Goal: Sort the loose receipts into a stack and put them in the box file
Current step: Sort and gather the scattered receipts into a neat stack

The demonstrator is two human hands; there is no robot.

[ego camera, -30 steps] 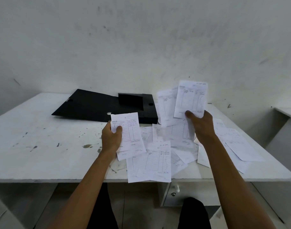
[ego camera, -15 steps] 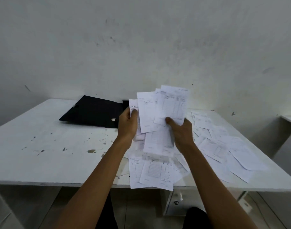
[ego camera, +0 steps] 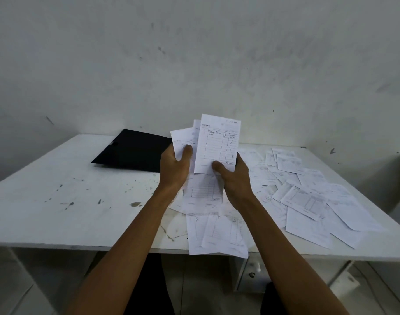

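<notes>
Black and lying flat, the box file (ego camera: 131,151) sat at the left rear of the tabletop (ego camera: 58,212), while the left hand (ego camera: 174,169) had its fingers closed on a fanned few receipts (ego camera: 183,142). Beside it the right hand (ego camera: 234,178) pinched one upright receipt (ego camera: 217,144); unsquared thin sheets could probably slip free. Loose receipts (ego camera: 308,196) overhanging the front edge at right could likely slide off if brushed.
</notes>
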